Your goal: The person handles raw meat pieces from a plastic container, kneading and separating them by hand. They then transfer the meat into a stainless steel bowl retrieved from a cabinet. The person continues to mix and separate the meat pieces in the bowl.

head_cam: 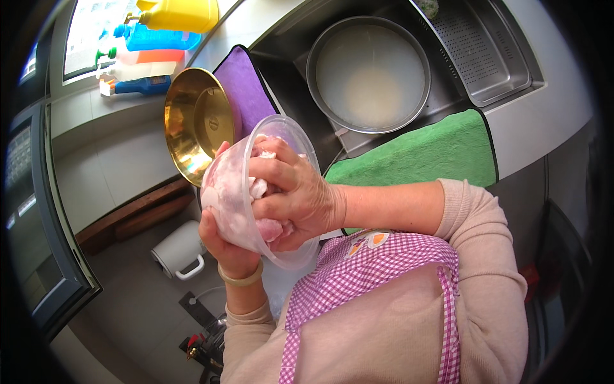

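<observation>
A clear plastic bowl (230, 211) of raw meat (268, 229) is tilted on its side, its opening facing right. My left hand (230, 247), with a bangle on the wrist, grips the bowl from below and behind; some fingers are hidden behind it. My right hand (297, 197) reaches into the opening, fingers spread over the pale pink pieces and pressing against them. Just behind the bowl, a gold-coloured metal basin (199, 120) stands tilted. In the sink beyond, a round metal pan (427, 96) holds cloudy water.
A purple cloth (242, 91) and a green cloth (422, 149) lie over the sink's edges. A perforated metal basket (479, 57) sits at the sink's right. Several cleaner bottles (180, 14) stand by the window. A white kettle or jug (180, 249) is at the left.
</observation>
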A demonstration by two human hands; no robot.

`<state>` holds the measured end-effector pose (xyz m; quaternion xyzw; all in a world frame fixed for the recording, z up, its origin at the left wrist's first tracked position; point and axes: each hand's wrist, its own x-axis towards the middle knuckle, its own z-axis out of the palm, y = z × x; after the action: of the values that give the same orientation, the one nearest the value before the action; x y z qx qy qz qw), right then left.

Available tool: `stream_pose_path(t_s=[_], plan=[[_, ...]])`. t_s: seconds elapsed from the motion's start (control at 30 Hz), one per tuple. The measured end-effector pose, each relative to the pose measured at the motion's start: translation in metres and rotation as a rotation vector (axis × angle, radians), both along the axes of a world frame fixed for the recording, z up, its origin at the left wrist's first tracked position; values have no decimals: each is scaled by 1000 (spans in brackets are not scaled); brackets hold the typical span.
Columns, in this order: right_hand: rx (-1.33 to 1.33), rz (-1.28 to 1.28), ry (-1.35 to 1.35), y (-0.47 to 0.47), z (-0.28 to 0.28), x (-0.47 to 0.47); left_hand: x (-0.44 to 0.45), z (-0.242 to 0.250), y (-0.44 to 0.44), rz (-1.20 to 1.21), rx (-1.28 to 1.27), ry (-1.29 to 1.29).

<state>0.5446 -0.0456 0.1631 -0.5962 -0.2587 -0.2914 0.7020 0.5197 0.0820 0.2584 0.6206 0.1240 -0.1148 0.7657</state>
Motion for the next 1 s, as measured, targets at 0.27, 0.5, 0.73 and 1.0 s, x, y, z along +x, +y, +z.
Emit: stream_pose_path(t_s=[0.27,0.5,0.73,1.0], plan=[[8,4,8,0,-6,3,1,-5,2,10,-97,19],[18,18,23,0,-11,6,2,-9,2,79,-97,44],[12,18,24,-1,-12,10,8,-11,-1,57,-104,15],[9,40,42,-3,-14,13,11,-13,-4,58,-94,10]])
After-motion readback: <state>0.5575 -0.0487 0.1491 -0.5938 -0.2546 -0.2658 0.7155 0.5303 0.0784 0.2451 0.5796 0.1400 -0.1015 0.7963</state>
